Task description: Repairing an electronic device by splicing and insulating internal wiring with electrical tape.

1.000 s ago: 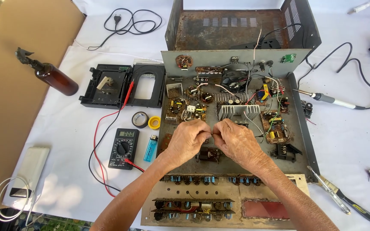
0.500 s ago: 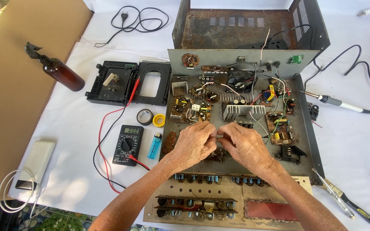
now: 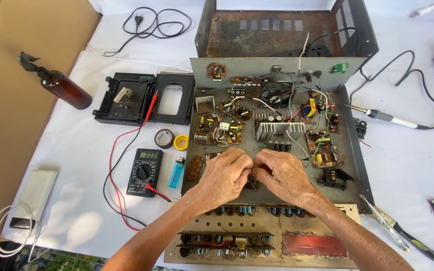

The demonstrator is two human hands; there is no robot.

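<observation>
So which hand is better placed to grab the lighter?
Left. The left hand sits nearest the blue lighter, just beside the chassis edge; the right hand would have to cross over it.

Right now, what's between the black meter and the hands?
In the head view, a blue lighter lies between the meter and the left hand. Past it comes the chassis edge with a small brown part.

Multimeter point(image 3: 144, 171), blue lighter point(image 3: 176, 172), brown bottle point(image 3: 61, 86).
</observation>
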